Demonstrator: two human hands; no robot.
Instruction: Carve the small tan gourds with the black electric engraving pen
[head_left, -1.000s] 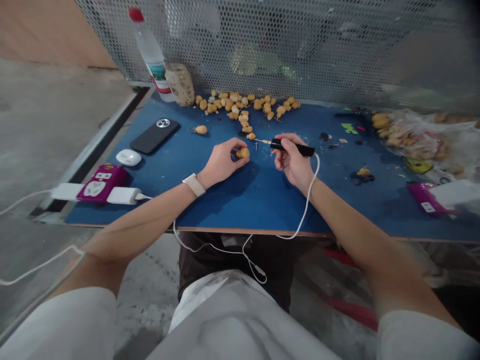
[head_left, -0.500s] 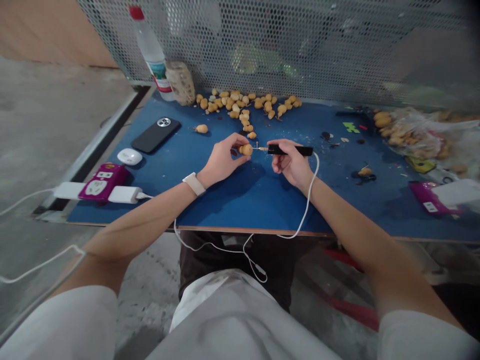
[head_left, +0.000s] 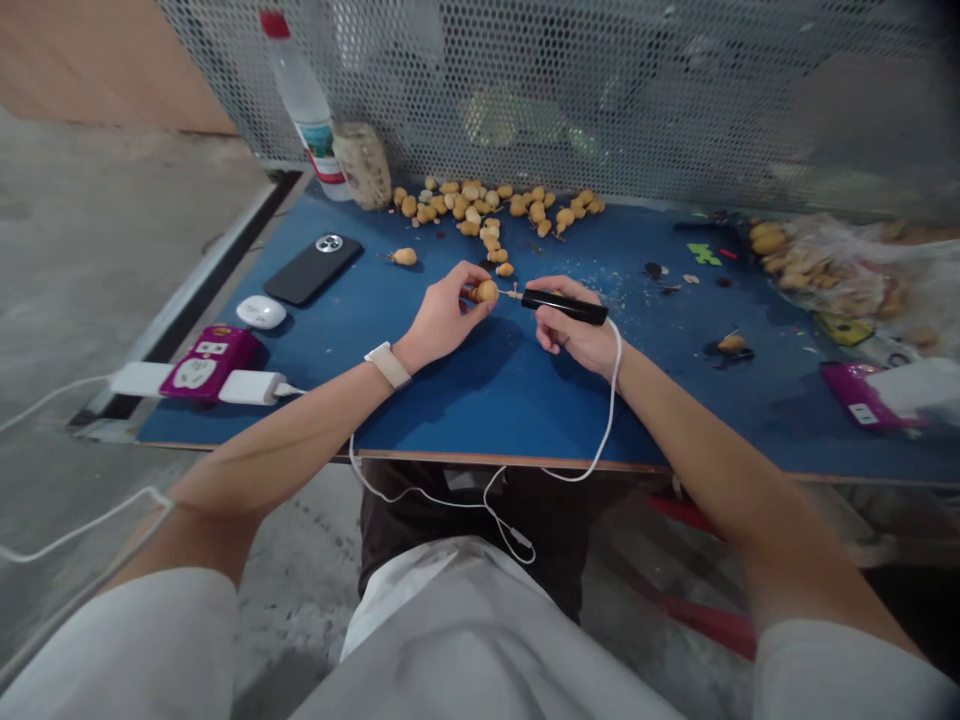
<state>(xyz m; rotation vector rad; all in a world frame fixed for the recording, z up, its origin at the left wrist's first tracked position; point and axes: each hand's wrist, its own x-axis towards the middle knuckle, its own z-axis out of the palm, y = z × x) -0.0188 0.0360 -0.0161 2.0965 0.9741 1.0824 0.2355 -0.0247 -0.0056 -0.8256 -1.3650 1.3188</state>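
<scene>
Small yellow gourd (head_left: 487,291) pinched between thumb and fingertips of left hand (head_left: 444,318), fingers curled close round it, held just above worktop (head_left: 480,400), mid-depth, nearer far edge than near edge. Black pen tool (head_left: 564,306) gripped in right hand (head_left: 574,330), fingers closed round barrel, thin tip touching gourd's right side. White cable (head_left: 604,420) runs from tool over near edge. Gourd pile (head_left: 487,205) along far edge; phone (head_left: 313,270) toward left edge.

Place: small craft workshop.
Bench: blue worktable (head_left: 480,400), perforated metal screen (head_left: 600,90) behind the hands.
Stock: small gourds (head_left: 487,205) heaped beyond the hands.
Power: socket strip (head_left: 199,365) far left.
</scene>
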